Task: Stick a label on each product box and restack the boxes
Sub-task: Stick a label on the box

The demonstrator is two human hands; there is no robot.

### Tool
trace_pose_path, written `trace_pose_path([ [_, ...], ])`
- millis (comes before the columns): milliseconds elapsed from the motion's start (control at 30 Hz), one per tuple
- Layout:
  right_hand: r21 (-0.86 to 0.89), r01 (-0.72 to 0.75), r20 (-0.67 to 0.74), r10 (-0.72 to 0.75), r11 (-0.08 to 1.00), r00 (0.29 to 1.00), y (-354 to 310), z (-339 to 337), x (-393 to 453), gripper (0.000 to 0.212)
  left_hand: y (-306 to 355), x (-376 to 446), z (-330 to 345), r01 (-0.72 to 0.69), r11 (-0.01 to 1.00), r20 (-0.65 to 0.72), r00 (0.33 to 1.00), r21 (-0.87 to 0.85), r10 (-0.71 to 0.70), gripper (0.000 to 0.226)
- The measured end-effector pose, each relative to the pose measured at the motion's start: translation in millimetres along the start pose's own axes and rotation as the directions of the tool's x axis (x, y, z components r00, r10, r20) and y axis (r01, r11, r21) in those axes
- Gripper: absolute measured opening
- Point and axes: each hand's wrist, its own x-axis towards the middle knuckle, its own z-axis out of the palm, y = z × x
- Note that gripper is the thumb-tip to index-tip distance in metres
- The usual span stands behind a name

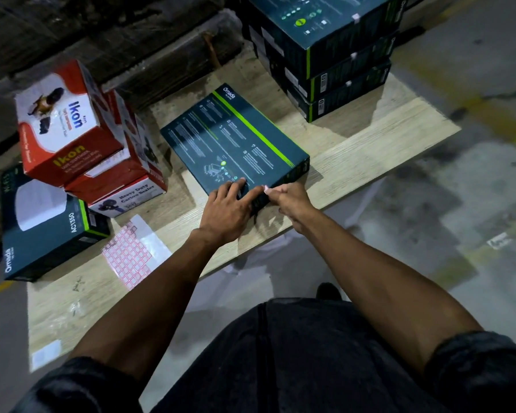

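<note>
While the left hand (224,207) presses the box (236,141) on the wooden board (370,150), the right hand (286,198) pinches a label (266,190).

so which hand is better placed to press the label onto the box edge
Right. The right hand already pinches the label at the near edge of the dark box, while the left hand rests on it.
</note>
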Motion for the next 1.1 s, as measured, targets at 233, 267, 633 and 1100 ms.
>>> trace_pose_path([
  [233,-0.763,0.278,-0.046,-0.478,0.584,0.877,19,-17,-5,0.028,2,1,-1,0.001,0.999,-0.01,1.0,0.043,0.0,0.06],
  [267,-0.831,0.381,0.074,-0.599,0.405,0.798,23,-22,-6,0.036,2,1,-1,0.003,0.999,-0.014,1.0,0.05,-0.002,0.061],
  [633,-0.872,0.463,0.487,-0.385,-0.16,0.784,18,-47,12,0.067,4,1,6,0.028,0.999,-0.064,0.998,0.022,-0.027,0.056],
  [1100,-0.845,0.512,0.522,-0.437,-0.152,0.732,11,-54,18,0.068,9,2,10,0.085,0.995,-0.062,0.994,-0.054,-0.088,0.057],
])
